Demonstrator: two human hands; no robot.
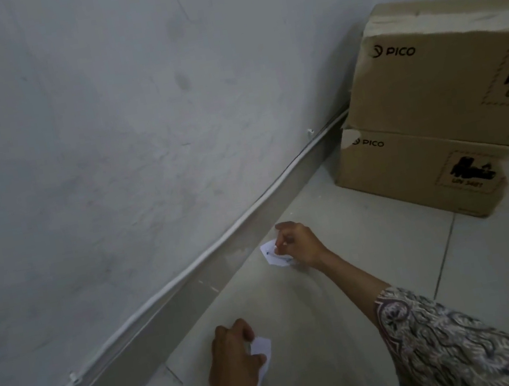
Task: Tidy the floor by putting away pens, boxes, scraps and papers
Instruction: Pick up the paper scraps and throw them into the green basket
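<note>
A small white paper scrap (271, 254) lies on the pale tiled floor (394, 270), just beside the skirting at the foot of the wall (102, 134). The right hand (299, 246) is on it, fingertips curled down and pinching its near edge. The left hand (234, 361), nearer the camera and apart from the right, grips a second white paper piece (262, 356) between thumb and curled fingers.

By my reading the step in hand is gathering loose scraps from along the wall. The next move calls for lifting the thin scrap cleanly off the smooth tile, which likely needs a fingertip worked under an edge, then carrying both pieces to wherever they belong; no bin shows here.

Two brown cardboard boxes sit stacked in the corner, the upper box (449, 76) resting on the lower box (411, 173), well apart from the hands. Both appear closed, so I cannot tell what is in them
</note>
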